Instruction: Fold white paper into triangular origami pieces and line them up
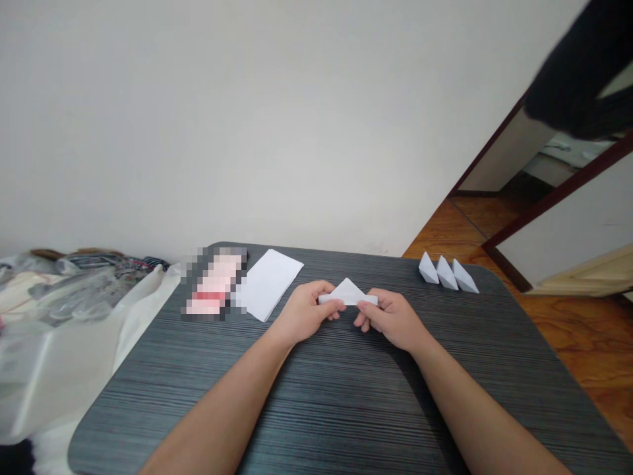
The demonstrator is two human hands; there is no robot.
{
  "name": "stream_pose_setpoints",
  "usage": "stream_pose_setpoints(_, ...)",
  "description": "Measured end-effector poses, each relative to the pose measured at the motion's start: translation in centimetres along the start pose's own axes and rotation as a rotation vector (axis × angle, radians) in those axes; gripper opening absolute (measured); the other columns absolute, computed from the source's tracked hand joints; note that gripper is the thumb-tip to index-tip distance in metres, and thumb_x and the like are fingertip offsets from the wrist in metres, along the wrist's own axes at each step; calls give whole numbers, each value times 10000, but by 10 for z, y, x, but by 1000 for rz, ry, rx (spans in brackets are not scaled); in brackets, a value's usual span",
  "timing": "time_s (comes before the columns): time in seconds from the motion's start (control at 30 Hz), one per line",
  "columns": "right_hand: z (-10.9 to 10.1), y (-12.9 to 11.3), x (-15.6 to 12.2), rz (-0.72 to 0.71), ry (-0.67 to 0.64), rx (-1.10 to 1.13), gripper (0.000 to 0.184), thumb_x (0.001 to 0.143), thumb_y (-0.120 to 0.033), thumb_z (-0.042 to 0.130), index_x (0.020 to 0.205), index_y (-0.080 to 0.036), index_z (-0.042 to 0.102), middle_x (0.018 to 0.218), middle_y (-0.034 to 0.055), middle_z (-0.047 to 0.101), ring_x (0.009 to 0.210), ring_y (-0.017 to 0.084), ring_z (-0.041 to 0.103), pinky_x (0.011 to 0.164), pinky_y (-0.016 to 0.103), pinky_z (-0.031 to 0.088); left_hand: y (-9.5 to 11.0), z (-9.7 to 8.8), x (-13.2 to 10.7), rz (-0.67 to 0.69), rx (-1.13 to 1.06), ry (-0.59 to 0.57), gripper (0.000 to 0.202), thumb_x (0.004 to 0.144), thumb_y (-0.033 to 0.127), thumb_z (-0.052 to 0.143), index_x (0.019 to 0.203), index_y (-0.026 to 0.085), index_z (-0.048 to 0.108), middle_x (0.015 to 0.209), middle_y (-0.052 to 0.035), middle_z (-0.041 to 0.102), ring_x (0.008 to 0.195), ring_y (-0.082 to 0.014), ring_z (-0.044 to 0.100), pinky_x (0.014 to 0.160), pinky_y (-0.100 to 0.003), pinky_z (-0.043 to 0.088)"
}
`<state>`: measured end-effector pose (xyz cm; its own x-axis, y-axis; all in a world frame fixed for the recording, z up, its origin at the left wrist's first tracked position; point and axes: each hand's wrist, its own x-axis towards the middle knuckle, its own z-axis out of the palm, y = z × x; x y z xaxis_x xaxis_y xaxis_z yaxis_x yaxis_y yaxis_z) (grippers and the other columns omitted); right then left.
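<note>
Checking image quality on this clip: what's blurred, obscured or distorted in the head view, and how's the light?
Head view: lighting is soft and even, without harsh glare; the folded white paper between the left hand and right hand looks fairly sharp; the dark shape at top right is blurred; a pixelated patch hides one item; the wide lens bows the dark table.

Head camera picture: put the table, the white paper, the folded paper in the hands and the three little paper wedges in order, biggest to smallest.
1. The table
2. The white paper
3. The folded paper
4. The three little paper wedges; they look alike, so unranked
</note>
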<state>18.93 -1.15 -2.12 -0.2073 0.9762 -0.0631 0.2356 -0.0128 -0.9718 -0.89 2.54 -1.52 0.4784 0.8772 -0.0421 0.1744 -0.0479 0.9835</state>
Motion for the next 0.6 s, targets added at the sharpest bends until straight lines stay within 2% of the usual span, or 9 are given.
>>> stream_pose_setpoints(0.23, -2, 3, 1, 15, 34, 19, 278, 851, -361, 546, 685, -143, 595, 591, 37, 661, 439, 89, 525, 432, 208, 373, -3, -4, 3, -14, -103, 33, 198, 806, 295, 566, 919, 134, 583, 639, -8, 633, 562, -102, 568, 573, -224, 458)
stream_pose_setpoints(0.3, -3, 5, 2, 20, 45, 23, 281, 851, -363, 547, 684, -143, 595, 589, 36, 660, 429, 85, 514, 426, 207, 366, -4, -5, 5, -31, -122, 43, 189, 813, 296, 561, 894, 126, 579, 634, -11, 637, 552, -98, 567, 568, -220, 459)
stream_pose_setpoints(0.43, -3, 6, 2, 21, 48, 31, 296, 847, -380, 549, 680, -142, 601, 595, 38, 667, 420, 85, 509, 424, 210, 365, -5, -6, 5, -40, -138, 57, 194, 811, 304, 570, 880, 122, 575, 668, -24, 654, 558, -100, 579, 569, -223, 469)
stream_pose_setpoints(0.6, -3, 7, 3, 30, 61, 25, 307, 845, -389, 551, 674, -141, 609, 581, 39, 666, 410, 85, 503, 422, 212, 357, -7, -5, 4, -15, -117, 60, 239, 815, 317, 567, 955, 124, 579, 653, -21, 647, 571, -103, 574, 578, -224, 465)
